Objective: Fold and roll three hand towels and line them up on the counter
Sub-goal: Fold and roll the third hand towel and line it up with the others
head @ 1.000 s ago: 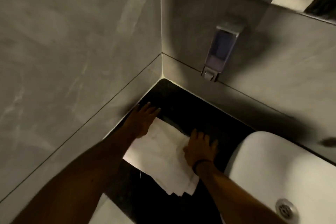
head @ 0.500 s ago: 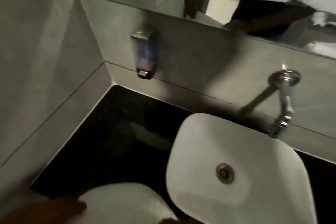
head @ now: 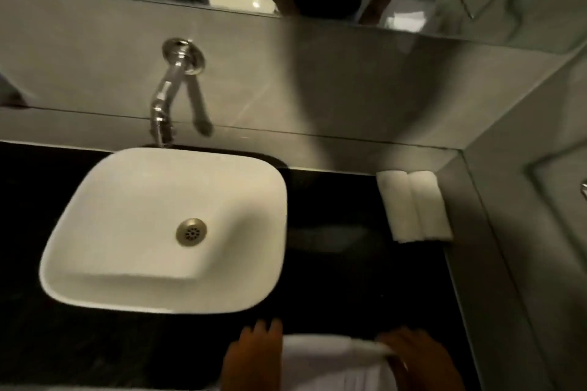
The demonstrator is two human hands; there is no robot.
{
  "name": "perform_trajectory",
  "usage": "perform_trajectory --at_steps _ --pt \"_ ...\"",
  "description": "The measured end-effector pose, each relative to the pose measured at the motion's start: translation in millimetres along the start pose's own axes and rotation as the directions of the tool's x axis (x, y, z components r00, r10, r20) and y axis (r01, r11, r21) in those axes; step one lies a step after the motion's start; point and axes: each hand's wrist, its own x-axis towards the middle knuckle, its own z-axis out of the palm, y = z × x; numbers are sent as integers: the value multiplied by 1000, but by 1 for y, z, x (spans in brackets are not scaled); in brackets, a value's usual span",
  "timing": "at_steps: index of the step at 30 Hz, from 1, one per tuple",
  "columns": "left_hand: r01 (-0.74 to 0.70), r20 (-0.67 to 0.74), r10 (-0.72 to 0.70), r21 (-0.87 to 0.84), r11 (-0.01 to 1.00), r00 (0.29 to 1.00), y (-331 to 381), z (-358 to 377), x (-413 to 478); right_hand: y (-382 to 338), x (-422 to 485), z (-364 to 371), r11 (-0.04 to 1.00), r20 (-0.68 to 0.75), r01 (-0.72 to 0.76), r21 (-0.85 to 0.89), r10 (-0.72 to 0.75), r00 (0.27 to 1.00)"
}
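White hand towel [head: 330, 359] held between both hands at near counter edge; top edge runs left-right, rest drops out of frame. Left hand [head: 251, 355] flat on left side, fingers extended. Right hand [head: 419, 359] pinching top right edge. Fabric plain, blurred. Two rolled towels [head: 413, 205] well beyond right hand, touching side by side, long axes front-back, on black counter [head: 349, 279] in far right corner.

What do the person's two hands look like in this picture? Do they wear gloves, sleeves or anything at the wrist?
Both hands are bare, with no gloves. The left hand shows its fingers and part of the back, and no sleeve shows on what is visible. The right hand is also bare and without a sleeve. A thin pale curve crosses near its wrist; it may be a band, but the blur leaves that unclear.
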Motion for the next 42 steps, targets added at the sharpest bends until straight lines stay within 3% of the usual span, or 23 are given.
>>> perform_trajectory --at_steps 1,2,3,4,6,7,9,12,16,18,22,25,26,28,30,33,35,37,38,40,42 --pt "-24 49 26 -49 999 998 18 2 13 11 -1 -5 985 -167 167 -44 -172 971" --pt "9 -70 -15 -96 995 997 38 -11 34 25 3 -1 947 -385 288 -143 -321 865" --pt "53 -84 -61 -92 994 995 52 -7 59 46 30 -6 969 -442 237 -76 -245 863" --pt "43 -80 -50 -79 996 996 62 -2 80 59 56 -7 960 -435 275 40 -232 870" --pt "98 -111 -98 -2 995 989 73 -5 112 68 81 -13 967 -373 247 54 -210 904" --pt "116 -94 -117 -16 993 989 72 4 121 67 84 -21 971 -466 237 -30 -223 856" --pt "23 -198 -28 -26 999 980 79 16 126 64 92 -19 952 -618 265 -154 -302 726" --pt "-176 -276 155 -52 983 949 110 40 112 49 91 18 857 -643 413 -307 -507 574" --pt "-126 -149 120 -36 991 982 110 96 76 52 109 50 675 -346 514 -529 -725 595" --pt "-140 -118 140 7 990 983 81 105 65 84 118 38 710 -307 497 -498 -681 665" --pt "-198 -112 212 125 972 971 45 82 73 134 106 35 811 -368 386 -439 -554 746" --pt "-33 -272 23 -30 999 962 64 57 74 130 69 60 848 -345 349 -399 -492 799" --pt "-29 -298 3 -85 996 955 72 52 63 128 57 69 836 -326 362 -413 -507 798" --pt "-175 -262 151 -70 982 953 84 67 29 129 40 84 803 -291 399 -442 -549 783" --pt "-306 -81 300 -74 949 951 84 88 -10 135 32 99 781 -235 451 -432 -580 780" --pt "-296 54 297 -29 955 953 69 116 -37 144 30 114 721 -188 505 -474 -644 742" --pt "-320 16 321 -56 946 947 61 118 -38 151 32 123 699 -243 540 -469 -689 683" --pt "-411 -133 394 -138 901 909 51 111 -36 154 33 125 745 -263 534 -400 -651 712" --pt "-408 -122 390 -200 891 913 47 100 -34 154 32 125 792 -309 522 -316 -606 733" --pt "-302 -110 281 -354 885 953 46 79 -24 142 20 116 859 -438 504 -90 -489 754" --pt "-142 -129 86 -533 834 988 54 68 -10 124 20 105 833 -519 513 209 -350 780"
